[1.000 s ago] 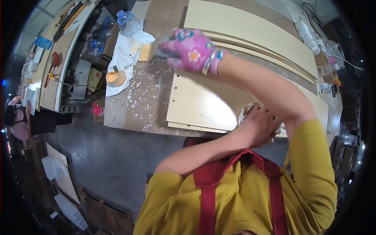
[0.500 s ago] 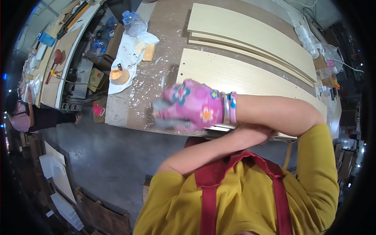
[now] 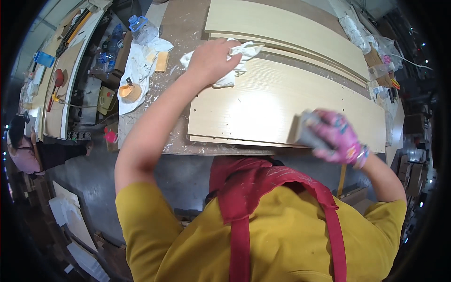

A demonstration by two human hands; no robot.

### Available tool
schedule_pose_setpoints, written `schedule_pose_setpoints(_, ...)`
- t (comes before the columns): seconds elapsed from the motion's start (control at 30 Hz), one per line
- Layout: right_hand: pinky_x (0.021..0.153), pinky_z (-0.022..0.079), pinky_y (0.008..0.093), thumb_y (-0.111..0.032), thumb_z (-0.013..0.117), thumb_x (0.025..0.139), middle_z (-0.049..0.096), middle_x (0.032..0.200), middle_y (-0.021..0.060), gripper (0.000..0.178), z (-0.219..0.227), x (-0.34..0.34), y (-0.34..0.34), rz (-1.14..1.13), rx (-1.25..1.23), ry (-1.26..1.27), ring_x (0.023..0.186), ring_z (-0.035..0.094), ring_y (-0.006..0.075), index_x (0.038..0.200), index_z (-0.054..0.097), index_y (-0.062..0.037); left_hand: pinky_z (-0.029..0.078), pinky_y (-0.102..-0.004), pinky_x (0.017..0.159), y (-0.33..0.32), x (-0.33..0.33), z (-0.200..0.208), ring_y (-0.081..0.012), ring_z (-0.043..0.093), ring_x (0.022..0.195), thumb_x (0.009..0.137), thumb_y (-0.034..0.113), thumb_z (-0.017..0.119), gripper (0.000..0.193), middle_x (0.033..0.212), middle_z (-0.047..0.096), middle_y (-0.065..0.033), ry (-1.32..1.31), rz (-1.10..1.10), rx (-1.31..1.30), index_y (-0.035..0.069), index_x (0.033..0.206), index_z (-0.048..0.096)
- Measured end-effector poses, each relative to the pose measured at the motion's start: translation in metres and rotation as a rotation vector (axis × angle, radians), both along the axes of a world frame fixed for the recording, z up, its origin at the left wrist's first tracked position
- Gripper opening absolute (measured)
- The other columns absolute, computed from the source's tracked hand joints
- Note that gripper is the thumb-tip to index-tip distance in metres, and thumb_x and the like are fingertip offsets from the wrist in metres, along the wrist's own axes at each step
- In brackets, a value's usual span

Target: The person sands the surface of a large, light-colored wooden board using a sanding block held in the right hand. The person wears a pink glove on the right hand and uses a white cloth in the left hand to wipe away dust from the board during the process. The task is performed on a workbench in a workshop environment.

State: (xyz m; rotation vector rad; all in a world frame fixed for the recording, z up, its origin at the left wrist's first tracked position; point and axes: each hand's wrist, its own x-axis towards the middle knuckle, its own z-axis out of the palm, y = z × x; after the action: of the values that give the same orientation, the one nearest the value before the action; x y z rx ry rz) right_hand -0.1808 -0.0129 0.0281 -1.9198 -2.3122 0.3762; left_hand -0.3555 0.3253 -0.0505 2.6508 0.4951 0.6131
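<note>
Left hand (image 3: pixel 212 60) grasps rag (image 3: pixel 226 80) over board (image 3: pixel 253 105), upper centre; right hand (image 3: pixel 334 135) grasps grey block (image 3: pixel 307 135), centre right. Work looks unfinished; treated area unclear.

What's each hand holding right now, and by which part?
Left hand: a white cloth, held around its middle. Right hand: a grey block, gripped along its right side; finger placement blurred.

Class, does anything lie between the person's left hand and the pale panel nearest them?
Yes: a white cloth, bunched beneath the left hand at the far left corner of the pale panel.
</note>
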Motion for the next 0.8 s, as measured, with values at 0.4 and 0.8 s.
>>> schedule_pose_setpoints(0.4, 0.088, 0.043, 0.0456, -0.035, 0.065, 0.08, 0.05, 0.131, 0.0199, 0.059, -0.048, -0.117, 0.095, 0.205, 0.174, 0.062, 0.113, 0.055, 0.0341, 0.137, 0.051, -0.0253, 0.05, -0.0419, 0.086, 0.001, 0.01, -0.004, -0.0337, 0.062, 0.101, 0.09, 0.038, 0.056, 0.038, 0.108, 0.067, -0.012, 0.048, -0.06, -0.003, 0.011, 0.115, 0.066)
schedule_pose_setpoints(0.8, 0.074, 0.048, 0.0381, -0.028, 0.057, 0.089, 0.057, 0.119, 0.0095, 0.04, -0.066, -0.091, 0.021, -0.344, -0.075, 0.816, 0.095, 0.057, 0.0233, 0.127, 0.056, -0.0154, 0.046, -0.0357, 0.095, 0.024, 0.002, -0.031, -0.0296, 0.062, 0.109, 0.093, 0.024, 0.06, 0.036, 0.118, 0.065, -0.0182, -0.032, -0.097, -0.103, -0.001, 0.119, 0.062)
